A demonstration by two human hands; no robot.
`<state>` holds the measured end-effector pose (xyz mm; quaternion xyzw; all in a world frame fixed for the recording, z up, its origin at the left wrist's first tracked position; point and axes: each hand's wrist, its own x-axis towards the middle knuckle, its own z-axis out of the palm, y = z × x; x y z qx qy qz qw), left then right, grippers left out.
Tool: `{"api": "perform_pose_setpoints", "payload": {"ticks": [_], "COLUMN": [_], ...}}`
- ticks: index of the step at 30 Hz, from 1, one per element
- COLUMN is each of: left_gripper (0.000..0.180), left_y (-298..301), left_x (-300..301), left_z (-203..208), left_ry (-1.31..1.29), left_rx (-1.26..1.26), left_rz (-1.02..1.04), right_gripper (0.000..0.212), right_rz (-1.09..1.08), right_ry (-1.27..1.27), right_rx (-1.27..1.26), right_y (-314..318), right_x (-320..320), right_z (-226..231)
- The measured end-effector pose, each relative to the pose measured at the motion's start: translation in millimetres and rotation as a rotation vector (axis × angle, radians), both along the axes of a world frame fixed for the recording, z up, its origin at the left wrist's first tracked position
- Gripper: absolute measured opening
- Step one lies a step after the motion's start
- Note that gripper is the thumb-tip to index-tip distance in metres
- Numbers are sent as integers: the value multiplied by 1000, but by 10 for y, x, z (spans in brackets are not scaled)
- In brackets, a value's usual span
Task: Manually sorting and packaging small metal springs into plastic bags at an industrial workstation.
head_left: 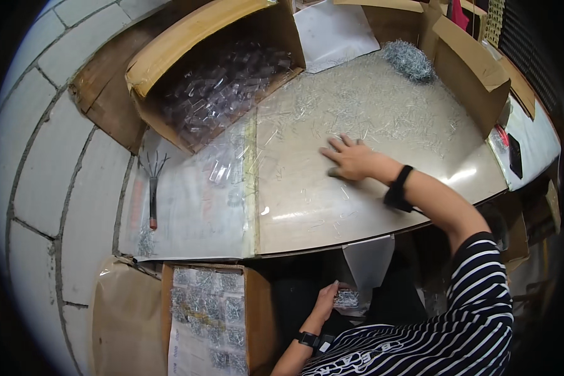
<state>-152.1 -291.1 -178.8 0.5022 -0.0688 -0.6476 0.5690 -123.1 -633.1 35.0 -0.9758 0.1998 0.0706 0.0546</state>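
My right hand (352, 159) lies on the smooth tan tabletop (382, 194) with its fingers spread, holding nothing. Many small silvery wire pieces (357, 103) are scattered just beyond its fingertips. Down by my lap, below the table's front edge, my left hand (324, 302) is closed around a small clear box (346, 299) filled with silvery wire pieces. Part of that hand's grip is hidden. At the far side of the table sits a dense heap of silvery wire pieces (409, 61).
An open cardboard box (200, 12) of clear plastic boxes (222, 88) lies on its side at the far left. A dark-handled pronged tool (153, 200) rests near the left edge. Below it stands a carton (257, 319) of filled boxes. A phone (514, 156) lies at right.
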Motion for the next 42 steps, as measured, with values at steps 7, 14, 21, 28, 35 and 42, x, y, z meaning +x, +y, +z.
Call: {"api": "perform_pose_setpoints", "payload": {"ticks": [7,14,21,28,35,42], "left_gripper": [24,31,32,31,35,42], "left_y": [-217,-218,-314,-389,-253,34], "left_x": [56,-35,-365,-469,-319,-241], "left_z": [79,230,376,349,291,874], "left_ry": [-130,-18,73,142,143,-9], "left_rx": [56,16,46,51,-3,-70], "left_rz": [-48,-90,-67,57,-47,-177], "right_gripper": [50,44,48,39,25,23], "right_rz": [192,-412,-77,-103,-247,-411], "right_ry": [-228,-710,-592,-678,-712,-592], "right_rx": [434,312,163,110,446,709], "right_y": [472,599,1014,1881,2007,2128], "right_x": [-1067,-1692,-880,-1538,-2360,-2544], "right_z": [112,-291,-389,-426,-330,-558]}}
